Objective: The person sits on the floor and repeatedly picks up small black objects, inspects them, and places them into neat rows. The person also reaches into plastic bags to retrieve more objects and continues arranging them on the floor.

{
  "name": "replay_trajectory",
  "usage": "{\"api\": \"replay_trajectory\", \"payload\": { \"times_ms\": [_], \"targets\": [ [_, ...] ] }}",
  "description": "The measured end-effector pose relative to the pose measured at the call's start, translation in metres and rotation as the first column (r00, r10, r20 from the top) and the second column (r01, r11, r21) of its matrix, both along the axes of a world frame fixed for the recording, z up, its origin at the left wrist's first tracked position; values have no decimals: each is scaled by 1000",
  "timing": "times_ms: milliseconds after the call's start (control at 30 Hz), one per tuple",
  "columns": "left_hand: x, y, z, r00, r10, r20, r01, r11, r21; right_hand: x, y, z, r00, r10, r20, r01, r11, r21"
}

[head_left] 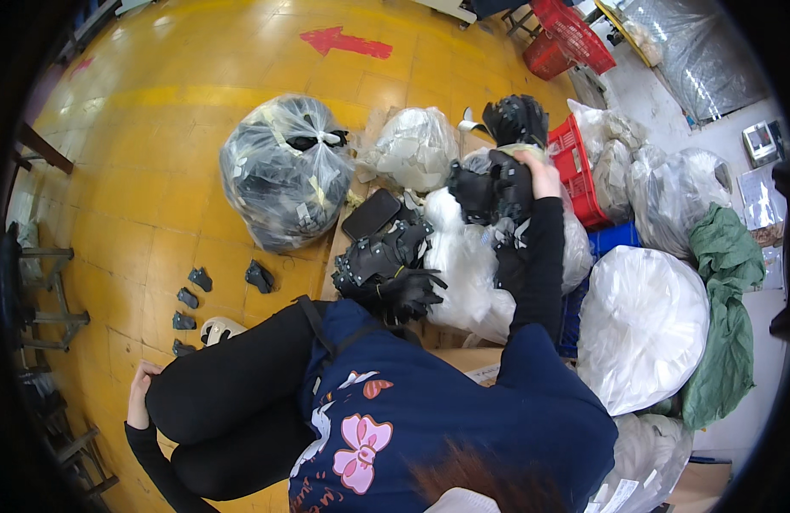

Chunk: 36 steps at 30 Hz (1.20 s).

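My right hand reaches out to the far right, its fingers wrapped round a bundle of black moulded pieces. Just beyond it stands another black bundle with splayed, strap-like ends. A larger stack of black studded pieces lies nearer my body, loose finger-like strips hanging from its end. Over at the left, my left hand rests on my knee with nothing in it, its fingers lying along the black trousers. The exact kind of the black pieces cannot be made out.
Several small black pieces lie on the yellow floor. A knotted clear bag of black parts stands beyond them. A dark phone-like slab lies nearby. White plastic bags, a red crate and green sacking crowd the right.
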<state>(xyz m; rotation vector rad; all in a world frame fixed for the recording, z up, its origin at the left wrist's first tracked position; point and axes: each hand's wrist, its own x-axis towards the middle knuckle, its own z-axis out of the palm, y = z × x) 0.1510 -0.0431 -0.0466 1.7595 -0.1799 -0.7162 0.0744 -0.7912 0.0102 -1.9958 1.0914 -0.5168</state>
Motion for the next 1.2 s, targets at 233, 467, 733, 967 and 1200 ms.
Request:
{"api": "replay_trajectory", "payload": {
  "times_ms": [233, 467, 733, 967, 1200],
  "targets": [
    [-5, 0, -5, 1000, 17, 8, -16, 999, -30, 16, 31, -70, 877, -435, -204, 321, 846, -426],
    [-4, -3, -4, 999, 23, -23, -24, 999, -49, 15, 3, -115, 848, -361, -388, 292, 929, -226],
    [-12, -1, 9, 999, -4, -31, 5, 1000, 28, 38, 44, -137, 981, 108, 164, -134, 978, 157],
    [-7, -20, 32, 999, -41, -1, 41, 999, -12, 150, 186, -130, 693, 308, 652, -697, 52, 715],
    [-19, 16, 17, 953, 104, 284, -115, 993, 23, 207, 467, -47, 175, 594, 785, -758, -428, 493]
  ]
}}
